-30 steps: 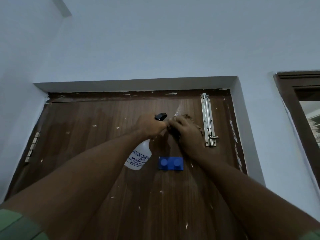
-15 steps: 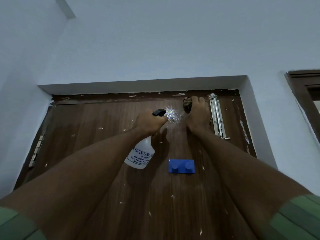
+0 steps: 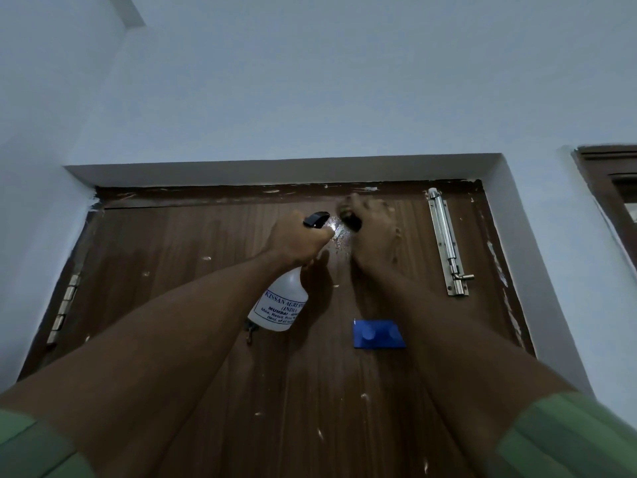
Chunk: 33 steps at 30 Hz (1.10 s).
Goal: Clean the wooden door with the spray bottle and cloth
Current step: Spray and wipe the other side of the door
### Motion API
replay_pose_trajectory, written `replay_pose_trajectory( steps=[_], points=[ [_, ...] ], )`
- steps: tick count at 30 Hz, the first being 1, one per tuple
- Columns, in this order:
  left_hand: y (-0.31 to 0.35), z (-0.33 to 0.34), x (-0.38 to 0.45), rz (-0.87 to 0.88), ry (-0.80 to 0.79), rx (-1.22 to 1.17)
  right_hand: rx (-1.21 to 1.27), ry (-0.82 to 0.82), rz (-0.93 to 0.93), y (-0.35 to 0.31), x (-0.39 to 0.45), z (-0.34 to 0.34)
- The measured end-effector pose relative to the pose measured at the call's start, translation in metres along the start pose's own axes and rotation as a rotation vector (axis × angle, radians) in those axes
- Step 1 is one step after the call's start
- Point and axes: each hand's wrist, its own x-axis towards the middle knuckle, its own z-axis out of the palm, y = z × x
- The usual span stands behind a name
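The brown wooden door (image 3: 193,257) fills the lower view, flecked with white paint spots. My left hand (image 3: 296,239) grips the neck of a white spray bottle (image 3: 281,305) with a black nozzle, held up near the door's top. Wet droplets (image 3: 336,236) glisten on the wood just right of the nozzle. My right hand (image 3: 374,236) presses a dark cloth (image 3: 348,217) against the door close under the top frame; most of the cloth is hidden under the fingers.
A steel tower bolt (image 3: 446,243) is fixed upright at the door's upper right. A blue double hook (image 3: 377,333) is stuck at mid-door below my right wrist. Hinges (image 3: 63,305) run along the left edge. White wall surrounds the frame; a window frame (image 3: 610,188) stands at right.
My right hand with the cloth has shifted left from beside the bolt toward the wet patch. The left hand and bottle have held almost still.
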Motion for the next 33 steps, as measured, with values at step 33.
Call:
replay_pose_trajectory(
  steps=[33],
  points=[
    [0.010,0.008,-0.007,-0.079,0.080,-0.031,0.037,-0.458,-0.690,0.029,-0.048,-0.043]
  ],
)
